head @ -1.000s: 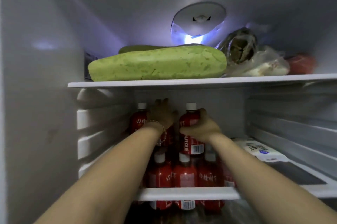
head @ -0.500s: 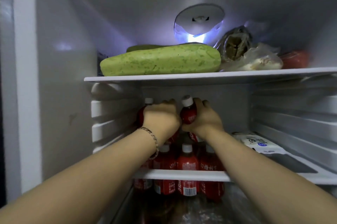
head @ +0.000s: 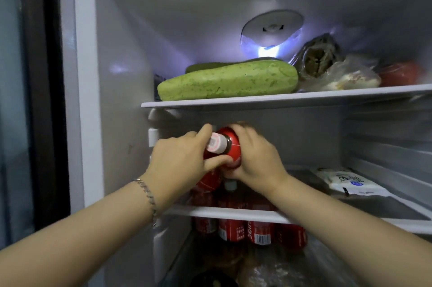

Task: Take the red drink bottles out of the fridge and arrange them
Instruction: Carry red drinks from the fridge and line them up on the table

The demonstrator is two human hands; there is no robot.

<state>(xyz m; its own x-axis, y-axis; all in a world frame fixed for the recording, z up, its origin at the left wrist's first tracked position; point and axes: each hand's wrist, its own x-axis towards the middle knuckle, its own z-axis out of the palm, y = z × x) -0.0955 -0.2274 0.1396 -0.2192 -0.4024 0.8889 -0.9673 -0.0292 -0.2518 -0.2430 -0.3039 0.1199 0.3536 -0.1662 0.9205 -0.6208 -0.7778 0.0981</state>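
Head view | both hands (head: 177,165) (head: 257,160) clenched on red bottle (head: 230,146) | cap toward camera, tipped left

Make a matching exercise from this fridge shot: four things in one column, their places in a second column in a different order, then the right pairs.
Things
1. green gourd
2. tilted red bottle
3. white packet
4. bracelet

Places
A. on the left wrist
B. lying flat on the right of the middle shelf
C. on the upper shelf, left side
D. between the left hand and right hand, cap towards the camera

Pairs: 1-C, 2-D, 3-B, 4-A
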